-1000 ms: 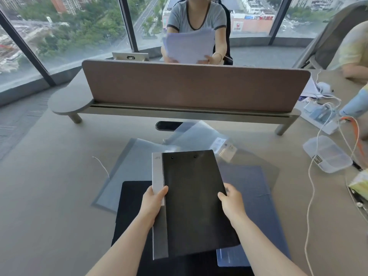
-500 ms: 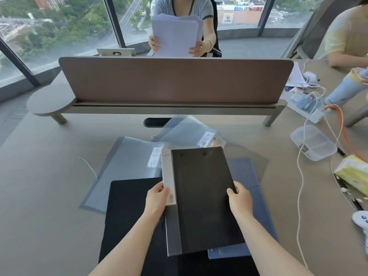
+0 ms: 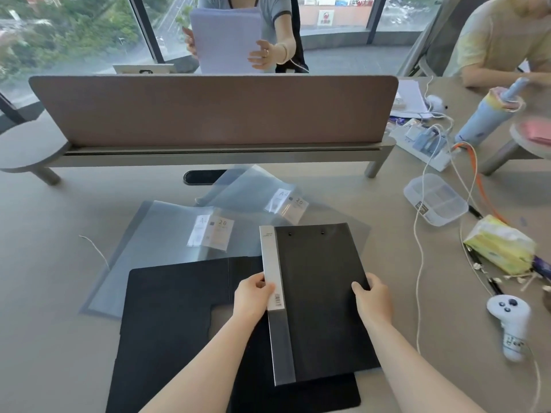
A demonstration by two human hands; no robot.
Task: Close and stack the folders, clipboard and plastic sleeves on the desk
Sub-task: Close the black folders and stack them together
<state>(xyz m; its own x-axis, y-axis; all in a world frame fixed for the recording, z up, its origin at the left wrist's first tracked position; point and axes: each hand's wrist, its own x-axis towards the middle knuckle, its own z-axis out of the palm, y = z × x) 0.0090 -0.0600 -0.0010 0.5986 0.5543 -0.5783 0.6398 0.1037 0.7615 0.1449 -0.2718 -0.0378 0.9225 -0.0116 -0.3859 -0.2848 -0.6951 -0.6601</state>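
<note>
Folder (image 3: pixel 319 302), black with a grey spine strip, is closed and held just above the counter (image 3: pixel 44 263) by both hands. Left hand (image 3: pixel 253 295) grips the spine edge, thumb lying on the white label near the barcode; right hand (image 3: pixel 371 296) grips the opposite long edge, thumb on the cover and the remaining fingers hidden beneath. Under the folder lies a wide black folder (image 3: pixel 179 323), opened flat, with an inner pocket visible near the left wrist. Behind that, two translucent plastic sleeves rest on the counter: one (image 3: pixel 167 234) to the left, partly covered by the open black folder, and another (image 3: pixel 256 189) farther back, each bearing a label marked A4 and 20. A grey divider screen (image 3: pixel 208 108) stands across the counter beyond them. To the right sit a clear plastic box (image 3: pixel 435 201), a yellow tissue pack (image 3: pixel 498 248), white cables and a white controller (image 3: pixel 510 323).
</note>
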